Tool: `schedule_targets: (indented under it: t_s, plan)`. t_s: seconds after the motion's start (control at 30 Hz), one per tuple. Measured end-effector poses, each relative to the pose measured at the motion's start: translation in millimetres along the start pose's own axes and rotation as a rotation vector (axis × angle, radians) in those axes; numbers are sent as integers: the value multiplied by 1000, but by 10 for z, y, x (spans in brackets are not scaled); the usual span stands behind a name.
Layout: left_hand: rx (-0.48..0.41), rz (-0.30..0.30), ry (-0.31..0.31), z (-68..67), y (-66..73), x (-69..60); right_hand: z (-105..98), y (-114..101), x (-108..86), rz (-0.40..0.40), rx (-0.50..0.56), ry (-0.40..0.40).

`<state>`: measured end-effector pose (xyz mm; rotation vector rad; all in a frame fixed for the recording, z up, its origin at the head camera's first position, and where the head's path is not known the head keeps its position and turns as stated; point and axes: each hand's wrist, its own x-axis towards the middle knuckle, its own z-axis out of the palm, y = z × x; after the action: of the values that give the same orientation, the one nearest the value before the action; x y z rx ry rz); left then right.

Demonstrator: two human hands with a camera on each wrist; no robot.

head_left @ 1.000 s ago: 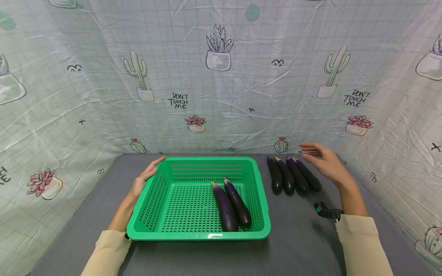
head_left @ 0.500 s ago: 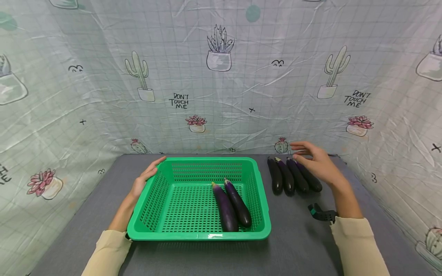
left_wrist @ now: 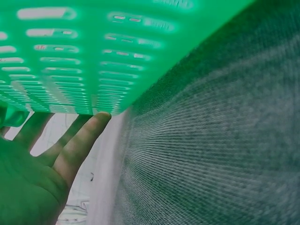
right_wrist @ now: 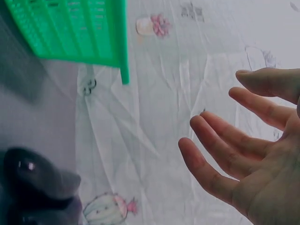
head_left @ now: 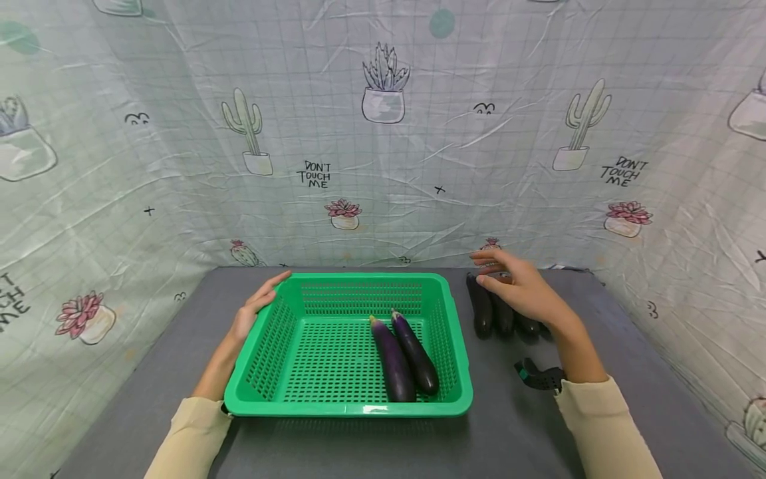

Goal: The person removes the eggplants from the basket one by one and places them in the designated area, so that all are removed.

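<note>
On my head view, two eggplants [head_left: 391, 362] that neither wrist view shows me lie in the basket [head_left: 347, 410], and a row of others [head_left: 481, 316] sits on the table [head_left: 503, 439] to its right, partly behind the right hand [head_left: 522, 287]. Over to the right wrist: fingers loosely spread, holding nothing, apart from the eggplants. And on the left wrist, I see the left hand [left_wrist: 40, 176], fingers straight, touching the basket's slotted wall.
</note>
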<state>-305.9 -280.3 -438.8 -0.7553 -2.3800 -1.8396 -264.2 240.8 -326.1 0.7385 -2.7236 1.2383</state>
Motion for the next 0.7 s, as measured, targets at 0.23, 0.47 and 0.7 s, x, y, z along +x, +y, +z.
schedule_targets:
  t_s: [0.23, 0.47, 0.7]
  plan:
    - [5, -1, 6, -1, 0, 6, 141, -253, 178, -50, -18, -82]
    - [14, 21, 15, -27, -1, 10, 311, -578, 417, -112, -61, -220]
    - [15, 9, 11, -2, 12, -3, 575, -823, 664, -23, -73, -443]
